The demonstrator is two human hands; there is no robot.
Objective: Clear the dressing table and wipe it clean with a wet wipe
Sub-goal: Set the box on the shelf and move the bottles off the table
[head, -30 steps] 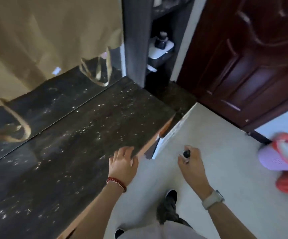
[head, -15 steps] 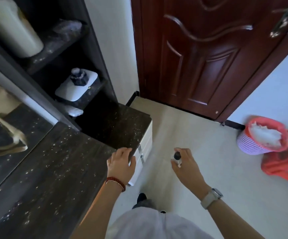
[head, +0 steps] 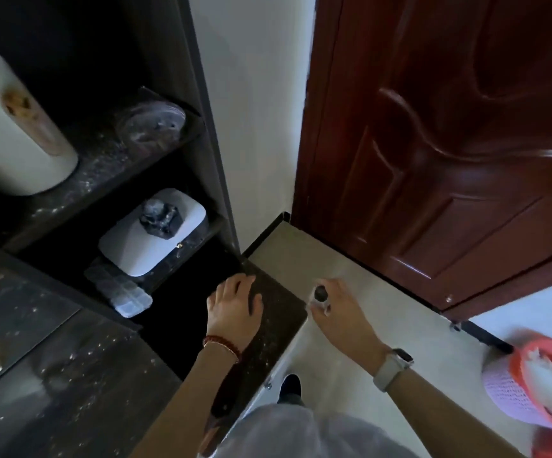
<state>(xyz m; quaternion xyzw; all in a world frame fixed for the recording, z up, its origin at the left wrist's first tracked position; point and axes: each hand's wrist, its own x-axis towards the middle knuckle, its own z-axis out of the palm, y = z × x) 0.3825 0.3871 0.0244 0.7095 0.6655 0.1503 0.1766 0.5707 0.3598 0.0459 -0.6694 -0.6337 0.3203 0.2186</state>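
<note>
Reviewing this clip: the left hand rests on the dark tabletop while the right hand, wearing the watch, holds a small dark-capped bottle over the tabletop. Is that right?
Not quite. In the head view the right hand holds the small dark-capped bottle over the pale floor, just past the table edge, not over the tabletop. The rest stands: the left hand rests on the dark tabletop, and the watch is on the right wrist.

no text, label, brand or number could be read anywhere in the head view. the white canister [head: 13, 133] on the upper shelf bore a brownish mark — too blurred to make out as lettering. the small bottle [head: 319, 297] in the right hand [head: 340, 315] showed no legible print — nor did the white case [head: 150, 234].
</note>
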